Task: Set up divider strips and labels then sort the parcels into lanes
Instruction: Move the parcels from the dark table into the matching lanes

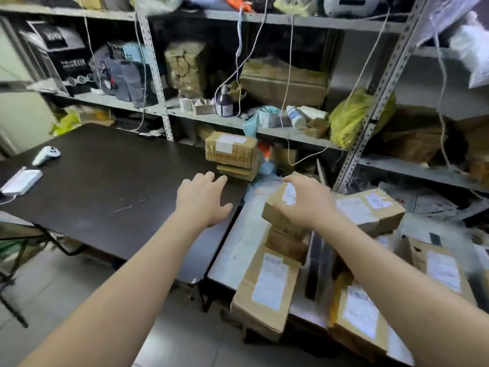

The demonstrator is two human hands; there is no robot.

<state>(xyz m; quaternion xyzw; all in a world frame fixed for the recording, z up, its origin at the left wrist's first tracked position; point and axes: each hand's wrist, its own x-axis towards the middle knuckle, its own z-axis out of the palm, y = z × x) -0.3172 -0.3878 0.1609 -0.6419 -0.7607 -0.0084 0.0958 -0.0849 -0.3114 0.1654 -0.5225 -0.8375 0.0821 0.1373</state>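
Two bare forearms reach across adjoining tables as the right hand (307, 205) takes the top parcel (280, 224) from a heap.

Fingers curl over the far edge of the taped cardboard box and the thumb presses its near face. It sits highest on a pile of labelled parcels (267, 290) crowding the pale table (238, 247). The left hand (203, 200) hovers beside it over the corner of the dark table (105, 181), fingers spread and holding nothing. A small stack of boxes (232, 152) stands at that table's far edge, and no divider strips show on it. The box looks rigid and probably light enough for one hand, though glossy tape may be slippery. Holding it across opposite side faces, with the left hand underneath, seems safest.
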